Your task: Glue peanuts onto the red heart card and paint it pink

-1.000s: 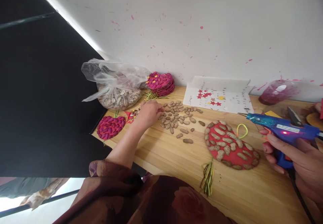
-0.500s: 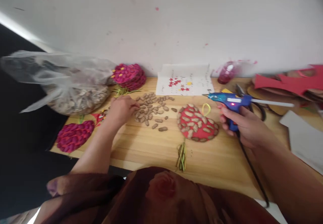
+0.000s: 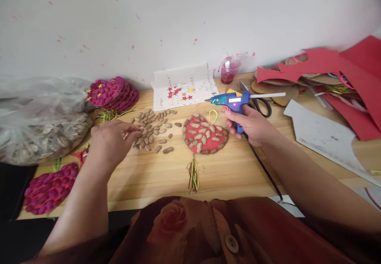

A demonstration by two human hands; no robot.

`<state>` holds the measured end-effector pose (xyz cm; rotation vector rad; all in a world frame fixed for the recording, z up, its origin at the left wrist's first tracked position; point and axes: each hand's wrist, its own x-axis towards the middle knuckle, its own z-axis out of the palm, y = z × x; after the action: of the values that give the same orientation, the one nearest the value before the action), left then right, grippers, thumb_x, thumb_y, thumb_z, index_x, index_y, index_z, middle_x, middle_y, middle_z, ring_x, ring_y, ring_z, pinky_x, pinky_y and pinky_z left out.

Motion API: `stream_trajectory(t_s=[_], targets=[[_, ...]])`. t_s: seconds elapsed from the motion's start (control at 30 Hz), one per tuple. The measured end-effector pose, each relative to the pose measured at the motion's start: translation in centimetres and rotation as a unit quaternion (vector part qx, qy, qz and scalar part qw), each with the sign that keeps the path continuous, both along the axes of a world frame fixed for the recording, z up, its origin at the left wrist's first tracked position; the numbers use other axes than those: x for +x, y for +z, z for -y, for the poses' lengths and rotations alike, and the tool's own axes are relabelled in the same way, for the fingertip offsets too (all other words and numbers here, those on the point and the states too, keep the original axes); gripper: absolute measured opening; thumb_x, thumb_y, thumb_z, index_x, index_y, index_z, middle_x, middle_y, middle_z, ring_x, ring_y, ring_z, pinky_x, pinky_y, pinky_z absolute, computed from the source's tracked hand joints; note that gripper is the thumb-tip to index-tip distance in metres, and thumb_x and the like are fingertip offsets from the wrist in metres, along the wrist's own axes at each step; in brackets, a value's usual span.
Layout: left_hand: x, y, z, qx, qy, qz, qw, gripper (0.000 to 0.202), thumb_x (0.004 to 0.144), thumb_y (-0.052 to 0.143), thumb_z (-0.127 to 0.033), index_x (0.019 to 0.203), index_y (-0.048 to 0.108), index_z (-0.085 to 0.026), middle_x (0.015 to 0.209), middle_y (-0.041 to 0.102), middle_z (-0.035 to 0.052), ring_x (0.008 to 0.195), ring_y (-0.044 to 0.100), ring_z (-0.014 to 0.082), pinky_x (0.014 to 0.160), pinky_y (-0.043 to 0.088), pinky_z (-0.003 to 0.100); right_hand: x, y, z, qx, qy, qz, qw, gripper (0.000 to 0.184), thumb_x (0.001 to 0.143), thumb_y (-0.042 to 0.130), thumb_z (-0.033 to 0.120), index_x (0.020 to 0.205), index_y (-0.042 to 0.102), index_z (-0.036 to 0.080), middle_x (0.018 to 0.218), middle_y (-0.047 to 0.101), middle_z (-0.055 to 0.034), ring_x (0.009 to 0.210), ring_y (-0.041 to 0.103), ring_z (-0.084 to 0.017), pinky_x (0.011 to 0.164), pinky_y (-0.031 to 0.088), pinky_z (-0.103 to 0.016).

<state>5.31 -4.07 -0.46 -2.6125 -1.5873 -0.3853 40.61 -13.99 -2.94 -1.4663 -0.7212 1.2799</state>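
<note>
I count one left hand (image 3: 110, 145) and one right hand (image 3: 253, 126), one glue gun (image 3: 233, 101), one glue stick (image 3: 268, 95), one pair of scissors (image 3: 244, 86), one plastic cup (image 3: 228, 75), one plastic bag (image 3: 44, 127), and one peanut-studded red ornament (image 3: 210, 143) with one tassel (image 3: 193, 176). One purple-studded ornament (image 3: 52, 188) lies alone; several more are stacked. Loose peanuts (image 3: 168, 150) run to dozens, too crowded for an exact figure.

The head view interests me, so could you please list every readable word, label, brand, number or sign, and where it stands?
None can be read.
Label on the blue glue gun: too small to read.
White paper by the wall: rows of marks, too small and blurred.
</note>
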Motion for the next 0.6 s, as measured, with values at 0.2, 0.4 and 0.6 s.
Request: stream_trajectory(t_s=[0.2,0.4,0.6], targets=[[9.6,1.4,5.3,-0.118,-0.173,0.07,0.975,0.012,0.092,0.069,-0.027,0.084,0.078,-0.027,0.087,0.078,0.0015,0.085,0.07,0.0239,0.083,0.049,0.041,-0.1,0.1,-0.1,-0.008,-0.01,0.007,1.0,0.021,0.086,0.077,0.032,0.097,0.063,0.02,0.064,0.062,0.0034,0.045,0.053,-0.008,0.033,0.032,-0.017],[15.0,0.8,7.2,-0.156,-0.196,-0.019,0.968,0.013,0.093,0.069,-0.022,0.083,0.078,-0.023,0.092,0.077,0.005,0.092,0.067,0.0274,0.089,0.042,0.045,-0.1,0.0,-0.2,-0.008,-0.008,0.004,1.0,0.016,0.089,0.074,0.029,0.097,0.063,0.021,0.063,0.062,0.0038,0.044,0.054,-0.008,0.033,0.033,-0.017],[15.6,0.2,7.3,-0.153,-0.184,-0.041,0.97,0.014,0.092,0.067,-0.025,0.082,0.076,-0.022,0.092,0.077,0.007,0.093,0.066,0.03,0.091,0.039,0.047,-0.1,0.0,-0.1,-0.009,-0.009,-0.002,1.0,0.014,0.09,0.072,0.027,0.097,0.062,0.021,0.061,0.062,0.0042,0.043,0.053,-0.008,0.032,0.031,-0.017]])
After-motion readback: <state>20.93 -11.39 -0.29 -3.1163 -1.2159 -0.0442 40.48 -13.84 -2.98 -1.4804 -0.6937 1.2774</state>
